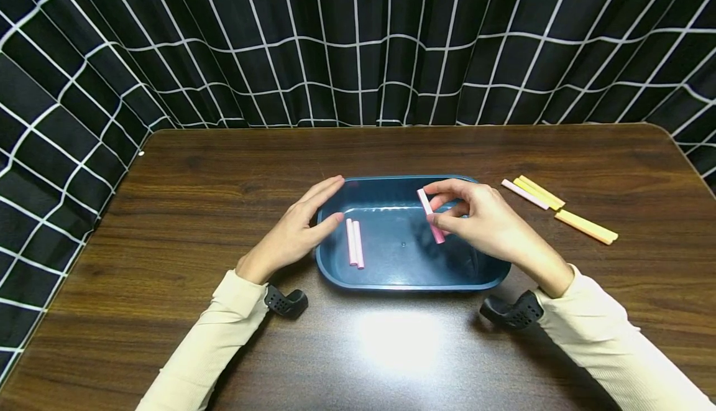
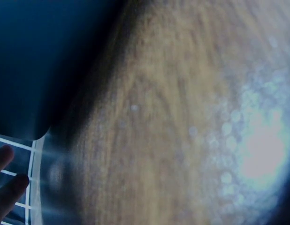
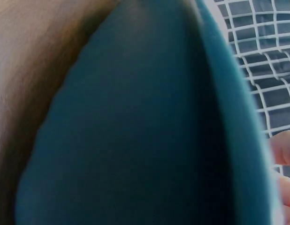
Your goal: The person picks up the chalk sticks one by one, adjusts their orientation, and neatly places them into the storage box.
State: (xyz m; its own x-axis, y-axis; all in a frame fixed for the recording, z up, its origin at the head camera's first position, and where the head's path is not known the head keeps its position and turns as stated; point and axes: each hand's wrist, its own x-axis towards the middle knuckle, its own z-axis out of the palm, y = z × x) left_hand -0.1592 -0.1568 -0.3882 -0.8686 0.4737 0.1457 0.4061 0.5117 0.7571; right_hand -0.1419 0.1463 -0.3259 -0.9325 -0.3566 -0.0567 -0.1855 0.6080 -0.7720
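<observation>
the right hand point(image 1: 472, 218) has its grip clamped on a pink stick point(image 1: 425, 203), thumb against fingers, above the blue tray point(image 1: 405, 262). pinched near mid-length, the stick could pivot or slip if the pressure eases, perhaps sliding toward the two pink sticks point(image 1: 352, 243) lying inside at left. the left hand point(image 1: 299, 227), grip apart, is at the left rim; a careless push could shift the tray.

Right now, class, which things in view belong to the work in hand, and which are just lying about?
Job, apparently:
blue tray
held pink stick (right grip)
two pink sticks inside tray

Lying about, though the sticks may belong too:
lone pink stick
yellow sticks
grid cloth
</observation>
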